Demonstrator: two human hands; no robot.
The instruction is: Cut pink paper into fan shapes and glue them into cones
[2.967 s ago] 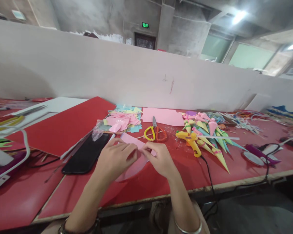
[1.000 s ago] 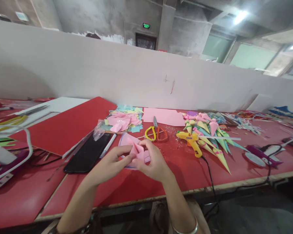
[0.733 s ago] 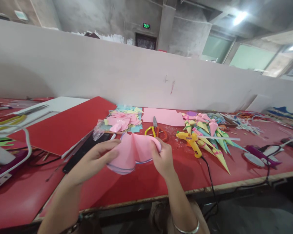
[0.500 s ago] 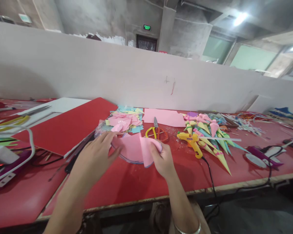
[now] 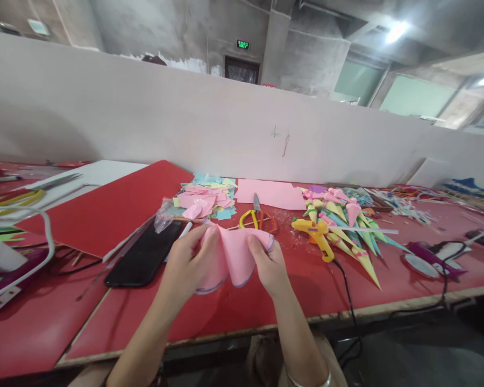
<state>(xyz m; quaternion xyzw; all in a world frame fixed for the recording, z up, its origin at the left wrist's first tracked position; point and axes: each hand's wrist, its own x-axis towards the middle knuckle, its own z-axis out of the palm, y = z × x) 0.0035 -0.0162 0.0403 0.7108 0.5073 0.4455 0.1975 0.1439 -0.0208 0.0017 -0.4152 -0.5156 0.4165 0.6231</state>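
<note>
A curved piece of pink paper with a dark line along its edge bends between my two hands above the red table. My left hand pinches its left side, thumb on top. On the right side, my right hand grips the paper between thumb and fingers. Just beyond the hands lie scissors with yellow and orange handles. To the right rests a yellow glue gun with a glue stick in its back. Next to it is a pile of small paper cones in yellow, blue and pink.
A black phone lies left of my left hand. Behind it are a red board and paper scraps. A pink sheet lies by the white partition. Purple power strips and cables are at both sides.
My left hand has moved right and down and closed on the paper's left side. The paper now curls upward between both hands, and the phone has come into view.
</note>
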